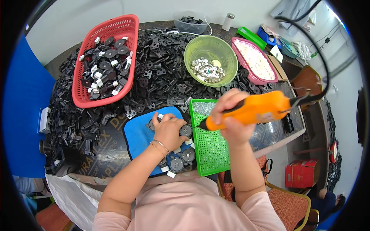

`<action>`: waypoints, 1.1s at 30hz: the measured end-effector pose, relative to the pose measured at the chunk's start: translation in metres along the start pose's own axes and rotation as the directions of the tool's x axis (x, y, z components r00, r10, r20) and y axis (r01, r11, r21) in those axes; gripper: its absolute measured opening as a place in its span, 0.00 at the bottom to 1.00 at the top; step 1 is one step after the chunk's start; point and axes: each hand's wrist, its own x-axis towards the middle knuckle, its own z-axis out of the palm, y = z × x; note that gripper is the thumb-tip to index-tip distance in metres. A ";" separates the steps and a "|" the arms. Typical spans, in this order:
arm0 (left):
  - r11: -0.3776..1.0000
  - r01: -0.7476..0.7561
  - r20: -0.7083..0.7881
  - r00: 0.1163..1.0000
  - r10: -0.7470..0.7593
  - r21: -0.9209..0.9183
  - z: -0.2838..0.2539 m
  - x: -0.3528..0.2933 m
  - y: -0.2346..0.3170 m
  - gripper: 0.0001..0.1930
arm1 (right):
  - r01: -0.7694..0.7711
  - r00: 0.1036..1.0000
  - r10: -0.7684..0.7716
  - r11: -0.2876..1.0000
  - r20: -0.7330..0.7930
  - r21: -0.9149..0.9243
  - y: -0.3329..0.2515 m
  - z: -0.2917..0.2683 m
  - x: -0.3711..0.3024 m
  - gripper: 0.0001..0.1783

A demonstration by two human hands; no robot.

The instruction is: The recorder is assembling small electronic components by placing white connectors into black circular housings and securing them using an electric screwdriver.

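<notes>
My left hand (pixel 168 131) is palm down over a blue mat (pixel 137 133), fingers curved over black wheels with white tabs. Its forefinger and thumb close around one black wheel (pixel 185 130); the palm hides what lies beneath. Nearer to me on the mat sit more wheels, among them a wheel (pixel 177 164) beside a white tab (pixel 170 174). With my right hand (pixel 234 119) I grip an orange electric screwdriver (pixel 266 107), its dark nose pointing left. The bit is above the left side of a green perforated tray (pixel 212 161), which has small shiny pieces at its far end.
Black parts (pixel 154 73) heap across the table. Beyond them stand a red basket (pixel 135 42) of wheels, a green bowl (pixel 190 44) with metal pieces and a pink basket (pixel 266 81) of white parts. The screwdriver's cable (pixel 325 69) hangs at right.
</notes>
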 end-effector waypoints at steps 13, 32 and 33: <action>1.000 0.002 -0.014 1.000 -0.002 -0.005 0.002 0.001 -0.002 0.25 | -0.132 0.961 0.126 0.991 -0.245 -0.005 0.009 -0.028 -0.031 0.15; 1.000 0.009 0.005 1.000 -0.009 -0.027 0.000 0.001 -0.004 0.24 | -0.057 0.977 0.059 0.998 -0.205 0.014 -0.004 -0.019 -0.016 0.14; 1.000 0.005 -0.002 1.000 -0.005 -0.030 0.000 0.001 -0.004 0.24 | -0.010 0.982 0.024 0.997 -0.186 0.077 -0.007 -0.016 -0.012 0.14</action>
